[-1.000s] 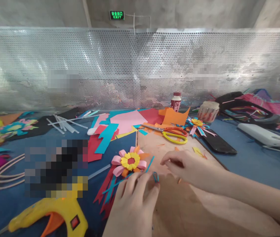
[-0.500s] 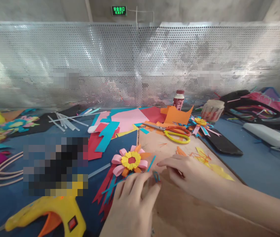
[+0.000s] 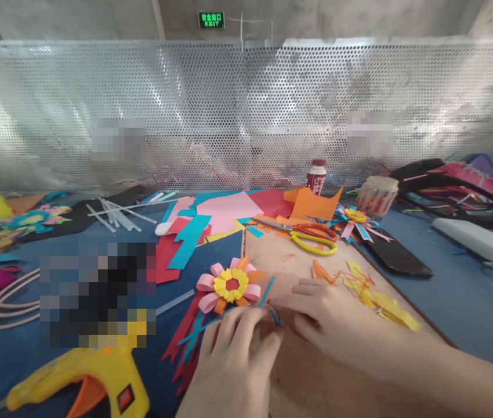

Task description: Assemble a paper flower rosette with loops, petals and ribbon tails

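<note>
A small bent blue paper strip [image 3: 275, 316] stands between the thumb and index finger of my left hand [image 3: 238, 348], which is closed on it. From the right, my right hand [image 3: 320, 307] comes in with curled fingers, its index fingertip at the top of the same strip. Its thumb tip is partly hidden. Just beyond my left hand lies a paper flower [image 3: 232, 283] with pink and orange loops and a yellow centre. Red and blue paper tails show beneath it. Another thin blue strip [image 3: 267, 291] lies beside the flower.
A yellow glue gun [image 3: 76, 377] lies at the left front. Scissors [image 3: 314, 241] rest on the wooden board [image 3: 268, 249], among orange and yellow scraps. Coloured paper [image 3: 229, 209], glue sticks [image 3: 118, 215], a bottle [image 3: 316, 177], a jar [image 3: 377, 196] and a phone [image 3: 397, 252] stand or lie farther back.
My right hand has moved slightly left and its fingers have drawn in, bringing the index fingertip to the blue strip. My left hand stays nearly in place.
</note>
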`<act>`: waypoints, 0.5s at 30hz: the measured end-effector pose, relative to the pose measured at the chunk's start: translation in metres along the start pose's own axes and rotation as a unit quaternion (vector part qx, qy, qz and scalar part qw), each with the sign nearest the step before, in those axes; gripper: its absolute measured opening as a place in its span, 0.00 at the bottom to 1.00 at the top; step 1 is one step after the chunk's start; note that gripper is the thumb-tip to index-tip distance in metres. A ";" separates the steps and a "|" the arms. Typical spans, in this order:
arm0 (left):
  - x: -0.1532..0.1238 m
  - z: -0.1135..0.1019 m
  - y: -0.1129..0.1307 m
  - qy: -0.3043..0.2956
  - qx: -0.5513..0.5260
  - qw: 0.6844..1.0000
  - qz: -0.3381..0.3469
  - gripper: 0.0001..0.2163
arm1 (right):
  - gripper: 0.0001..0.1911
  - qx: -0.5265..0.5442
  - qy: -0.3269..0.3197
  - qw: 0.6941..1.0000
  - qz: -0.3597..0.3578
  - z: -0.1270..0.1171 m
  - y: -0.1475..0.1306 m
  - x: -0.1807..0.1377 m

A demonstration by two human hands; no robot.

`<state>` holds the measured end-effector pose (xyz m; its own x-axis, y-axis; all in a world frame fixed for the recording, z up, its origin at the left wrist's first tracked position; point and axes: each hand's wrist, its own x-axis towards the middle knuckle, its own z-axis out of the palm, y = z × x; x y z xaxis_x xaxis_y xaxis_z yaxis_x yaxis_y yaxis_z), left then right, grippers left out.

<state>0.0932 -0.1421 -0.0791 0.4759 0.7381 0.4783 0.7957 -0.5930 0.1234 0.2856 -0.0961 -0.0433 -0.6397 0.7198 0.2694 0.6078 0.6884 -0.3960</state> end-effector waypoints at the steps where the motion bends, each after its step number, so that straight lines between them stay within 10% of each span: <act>1: 0.000 0.000 0.000 -0.003 -0.005 1.000 -0.003 0.25 | 0.15 -0.007 -0.005 1.000 0.001 0.001 0.000 0.000; 15: 0.001 0.000 -0.002 -0.010 0.005 1.000 0.018 0.24 | 0.12 -0.046 -0.018 0.999 -0.005 0.002 -0.001 -0.001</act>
<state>0.0921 -0.1403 -0.0791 0.5115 0.7229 0.4645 0.7819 -0.6158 0.0973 0.2849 -0.0982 -0.0447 -0.6618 0.7098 0.2412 0.6405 0.7025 -0.3103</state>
